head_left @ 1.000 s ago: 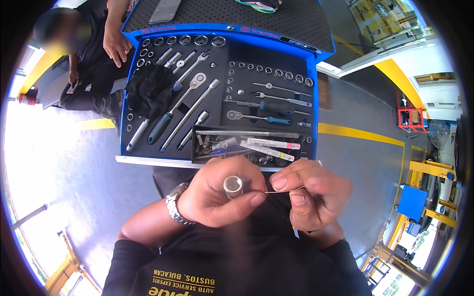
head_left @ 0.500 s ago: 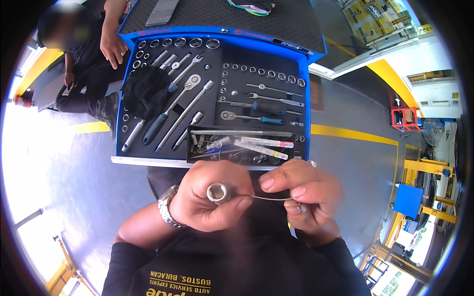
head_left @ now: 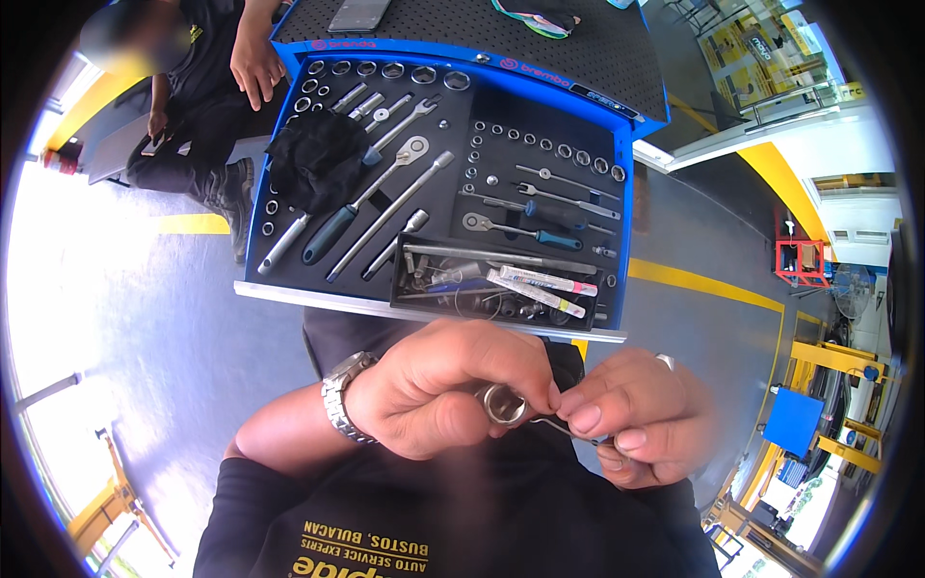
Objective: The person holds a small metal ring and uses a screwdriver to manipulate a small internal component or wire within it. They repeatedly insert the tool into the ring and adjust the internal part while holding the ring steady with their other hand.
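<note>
Close in front of my chest, my left hand [head_left: 448, 385] is closed round a silver socket [head_left: 505, 405], its open end facing up. Fingers of my right hand [head_left: 641, 409] pinch a thin bent metal wire [head_left: 557, 426] beside the socket. The wire's near end reaches toward the socket; whether it touches it I cannot tell. Fingertips of both hands almost meet there. Just beyond them stands an open blue tool drawer [head_left: 453, 202] with ratchets, extension bars and several sockets in black foam. A black tray [head_left: 462, 314] of small parts and two marker-like tubes [head_left: 540, 291] lies at its front.
A black cloth or glove [head_left: 316, 159] covers part of the drawer's left side. On the cabinet top [head_left: 434, 34] lie a phone [head_left: 357, 13] and a colourful item [head_left: 536, 16]. At the far left, another person's hand [head_left: 255, 65] hangs by the cabinet.
Both hands have shifted right, with the socket turned and the right fingers drawn closer to it. Less wire shows between the hands. The drawer sits further right in view.
</note>
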`<action>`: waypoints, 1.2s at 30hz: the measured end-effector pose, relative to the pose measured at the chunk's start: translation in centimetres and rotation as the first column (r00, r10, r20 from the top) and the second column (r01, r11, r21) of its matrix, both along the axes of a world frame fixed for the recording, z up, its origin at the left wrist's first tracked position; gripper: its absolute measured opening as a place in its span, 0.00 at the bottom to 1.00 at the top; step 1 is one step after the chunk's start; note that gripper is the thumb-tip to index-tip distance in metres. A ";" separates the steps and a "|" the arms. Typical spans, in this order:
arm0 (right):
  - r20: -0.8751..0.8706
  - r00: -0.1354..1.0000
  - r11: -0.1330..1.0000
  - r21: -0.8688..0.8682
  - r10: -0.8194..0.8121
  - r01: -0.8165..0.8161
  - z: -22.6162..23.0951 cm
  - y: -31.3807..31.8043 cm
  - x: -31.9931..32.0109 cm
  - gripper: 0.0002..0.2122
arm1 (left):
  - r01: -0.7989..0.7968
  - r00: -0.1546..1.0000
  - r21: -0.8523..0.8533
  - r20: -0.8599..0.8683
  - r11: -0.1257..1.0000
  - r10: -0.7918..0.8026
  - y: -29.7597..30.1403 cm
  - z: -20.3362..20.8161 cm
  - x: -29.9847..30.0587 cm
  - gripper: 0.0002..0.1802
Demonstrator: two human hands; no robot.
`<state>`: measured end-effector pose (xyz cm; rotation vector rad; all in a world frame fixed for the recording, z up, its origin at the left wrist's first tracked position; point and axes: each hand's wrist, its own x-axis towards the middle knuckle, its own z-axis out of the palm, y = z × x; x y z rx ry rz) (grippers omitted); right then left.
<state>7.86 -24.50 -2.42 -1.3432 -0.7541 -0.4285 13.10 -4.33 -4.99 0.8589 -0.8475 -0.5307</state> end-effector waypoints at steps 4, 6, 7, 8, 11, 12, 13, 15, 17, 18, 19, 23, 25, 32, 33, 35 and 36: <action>0.122 0.992 0.992 -0.125 0.030 -0.014 0.6 -0.7 0.3 0.13 | 0.008 0.982 0.098 -0.187 0.995 0.011 0.1 1.4 -0.8 0.38; 0.037 0.994 0.978 -0.187 0.105 -0.096 1.9 -1.2 0.2 0.14 | 0.030 0.977 0.098 -0.212 0.995 -0.009 0.4 1.4 -0.9 0.41; -0.036 0.992 0.969 -0.212 0.121 -0.126 2.7 -1.3 -0.3 0.14 | 0.043 0.975 0.093 -0.222 0.995 -0.021 0.4 1.3 -0.9 0.42; -0.023 0.993 0.967 -0.228 0.113 -0.115 2.7 -1.1 -0.3 0.13 | 0.054 0.972 0.087 -0.232 0.995 -0.033 0.4 1.3 -0.9 0.43; 0.186 0.981 0.968 -0.251 0.050 -0.002 1.8 -0.2 0.4 0.12 | 0.071 0.964 0.073 -0.260 0.995 -0.050 0.1 1.4 -1.0 0.44; 0.173 0.983 0.951 -0.309 0.064 -0.007 2.0 -0.4 0.3 0.13 | 0.078 0.961 0.078 -0.271 0.994 -0.054 0.0 1.6 -1.1 0.43; 0.159 0.984 0.930 -0.367 0.082 -0.018 2.5 -0.7 0.3 0.15 | 0.085 0.961 0.081 -0.271 0.993 -0.060 0.1 1.7 -1.1 0.43; 0.146 0.984 0.899 -0.436 0.100 -0.027 3.2 -0.9 0.3 0.16 | 0.105 0.962 0.081 -0.263 0.991 -0.080 0.2 1.8 -1.0 0.42; 0.156 0.982 0.892 -0.452 0.103 -0.022 3.3 -0.9 0.1 0.16 | 0.129 0.971 0.085 -0.212 0.988 -0.108 0.2 1.6 -0.7 0.38; 0.145 0.983 0.889 -0.456 0.109 -0.031 3.3 -0.9 0.1 0.16 | 0.142 0.977 0.085 -0.172 0.986 -0.125 0.3 1.4 -0.5 0.36; 0.133 0.985 0.885 -0.465 0.110 -0.036 3.6 -0.9 0.1 0.16 | 0.160 0.980 0.081 -0.132 0.984 -0.149 0.4 1.3 -0.3 0.34; -0.021 0.983 0.867 -0.468 0.185 -0.173 4.8 -0.9 0.6 0.14 | 0.150 0.985 0.100 -0.098 0.984 -0.140 0.7 1.2 -0.2 0.30; 0.014 0.989 0.882 -0.455 0.145 -0.123 4.6 -0.9 0.6 0.13 | 0.137 0.986 0.088 -0.108 0.987 -0.127 0.5 1.3 -0.2 0.28; -0.014 0.988 0.944 -0.293 0.152 -0.150 3.8 -0.4 1.2 0.10 | 0.162 0.982 0.160 -0.126 0.974 -0.142 0.4 2.0 -0.2 0.33; 0.028 0.989 0.954 -0.268 0.145 -0.133 3.7 -0.2 1.3 0.10 | 0.169 0.982 0.139 -0.115 0.976 -0.153 0.4 1.8 -0.2 0.31; 0.065 0.991 0.974 -0.199 0.120 -0.105 3.0 0.2 1.3 0.10 | 0.174 0.982 0.123 -0.099 0.977 -0.163 0.5 1.6 -0.1 0.29; 0.065 0.989 0.971 -0.207 0.135 -0.119 2.9 0.1 1.4 0.10 | 0.175 0.982 0.125 -0.096 0.977 -0.164 0.5 1.7 0.0 0.29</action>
